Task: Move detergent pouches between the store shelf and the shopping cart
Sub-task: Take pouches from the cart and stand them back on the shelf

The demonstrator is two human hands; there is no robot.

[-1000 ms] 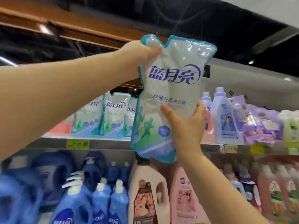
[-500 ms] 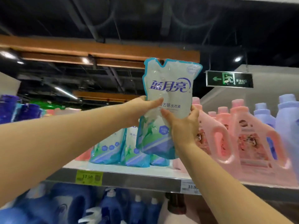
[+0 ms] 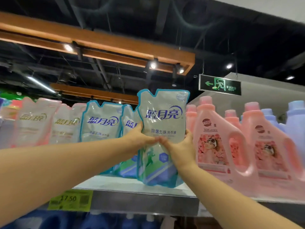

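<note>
A white detergent pouch [image 3: 162, 123] with teal edges and blue lettering stands upright on the top shelf [image 3: 145, 198], its bottom at the shelf's front edge. My left hand [image 3: 140, 138] grips its left side at mid height. My right hand [image 3: 179, 146] grips its right side and lower middle. Two like pouches [image 3: 100, 123] stand just left of it on the same shelf, the nearer one half hidden behind my left hand. The shopping cart is out of view.
Pale pink pouches [image 3: 36, 123] line the shelf's left end. Large pink jugs [image 3: 212, 141] and pale blue bottles [image 3: 295, 118] stand to the right. A yellow price tag [image 3: 71, 199] hangs on the shelf edge. Blue bottles [image 3: 99, 220] fill the shelf below. An exit sign [image 3: 220, 85] hangs overhead.
Both hands carried the pouch from high in the air down and forward onto the top shelf beside the like pouches. My left hand slid from its top corner to its side.
</note>
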